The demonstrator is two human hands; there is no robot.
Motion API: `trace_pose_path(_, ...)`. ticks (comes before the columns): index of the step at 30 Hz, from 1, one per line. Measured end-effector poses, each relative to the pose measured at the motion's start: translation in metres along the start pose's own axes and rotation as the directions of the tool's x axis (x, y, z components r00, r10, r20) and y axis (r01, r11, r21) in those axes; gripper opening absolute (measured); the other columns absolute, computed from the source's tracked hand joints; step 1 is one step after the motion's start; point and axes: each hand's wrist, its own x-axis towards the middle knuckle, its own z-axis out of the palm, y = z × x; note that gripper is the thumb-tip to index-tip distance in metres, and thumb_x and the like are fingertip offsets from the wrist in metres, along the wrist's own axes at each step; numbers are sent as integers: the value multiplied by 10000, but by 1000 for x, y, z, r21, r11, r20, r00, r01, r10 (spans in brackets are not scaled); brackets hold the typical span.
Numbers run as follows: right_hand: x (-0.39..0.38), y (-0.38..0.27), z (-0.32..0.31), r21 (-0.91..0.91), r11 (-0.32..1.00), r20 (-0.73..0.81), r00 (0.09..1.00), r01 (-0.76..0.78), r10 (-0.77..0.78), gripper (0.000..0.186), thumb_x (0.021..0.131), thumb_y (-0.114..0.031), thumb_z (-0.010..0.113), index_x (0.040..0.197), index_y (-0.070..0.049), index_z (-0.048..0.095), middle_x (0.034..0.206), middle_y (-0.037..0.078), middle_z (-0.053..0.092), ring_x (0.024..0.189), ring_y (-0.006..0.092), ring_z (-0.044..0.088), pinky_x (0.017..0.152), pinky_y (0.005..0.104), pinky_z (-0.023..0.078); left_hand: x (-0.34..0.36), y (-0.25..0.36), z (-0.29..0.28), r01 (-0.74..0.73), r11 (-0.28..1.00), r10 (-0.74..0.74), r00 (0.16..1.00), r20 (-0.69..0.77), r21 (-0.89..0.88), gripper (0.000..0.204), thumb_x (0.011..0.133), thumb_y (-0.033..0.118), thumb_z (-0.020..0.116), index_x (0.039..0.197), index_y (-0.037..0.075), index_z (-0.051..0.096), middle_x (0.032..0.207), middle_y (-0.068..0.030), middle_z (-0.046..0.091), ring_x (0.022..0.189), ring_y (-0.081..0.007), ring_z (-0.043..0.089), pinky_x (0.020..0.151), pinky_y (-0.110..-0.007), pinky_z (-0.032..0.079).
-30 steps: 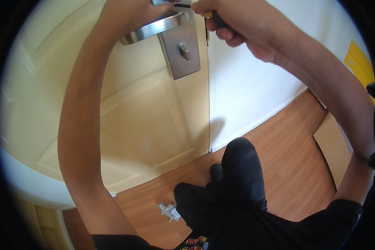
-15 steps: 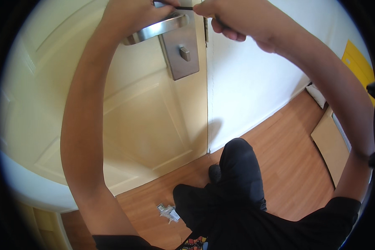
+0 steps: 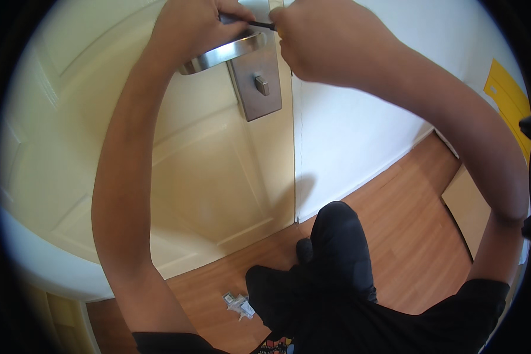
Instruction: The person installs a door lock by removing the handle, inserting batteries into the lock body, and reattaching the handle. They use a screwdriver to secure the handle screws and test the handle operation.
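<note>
Between my two hands runs the thin dark shaft of what looks like a screwdriver, just above the silver lever handle of a cream door. My right hand is wrapped round its right end, hiding the grip. The fingers of my left hand pinch around its left end, close over the lever; the tip is hidden there. Below the lever, a metal lock plate with a small thumb turn sits on the door.
The cream panelled door meets a white wall at the right. Small clear plastic packets lie on the wooden floor beside my knee. A tan board and a yellow item are at the far right.
My right hand has turned over, its back now showing and its fingers hidden. Both hands and the door fittings sit slightly lower in view.
</note>
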Motion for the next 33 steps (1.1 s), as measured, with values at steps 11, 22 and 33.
trace_pose_path(11, 13, 4, 7, 821, 191, 396, 778, -537, 487, 261, 895, -119, 555, 777, 66, 697, 745, 237, 724, 707, 333, 756, 614, 456, 589, 1, -12, 3, 0, 999, 2, 998, 57, -33, 150, 703, 222, 842, 845, 177, 822, 959, -50, 609, 1152, -292, 601, 1159, -677, 368)
trace_pose_path(22, -5, -8, 1, 106, 994, -19, 1000, 9, -7, 232, 869, -127, 603, 755, 46, 708, 751, 247, 715, 701, 327, 737, 679, 411, 593, 3, -10, -2, 46, 999, -44, 990, 136, -12, 155, 713, 193, 841, 865, 168, 825, 930, -43, 604, 1028, -264, 619, 1174, -647, 366)
trace_pose_path(33, -1, 0, 13, 950, 20, 283, 889, -311, 360, 213, 983, -128, 489, 814, -26, 571, 701, 67, 544, 538, 149, 446, 487, 330, 358, 5, 34, -22, 16, 1000, -16, 999, 41, 18, 242, 743, 147, 804, 983, 121, 800, 1008, -94, 722, 1215, -320, 623, 1191, -590, 366)
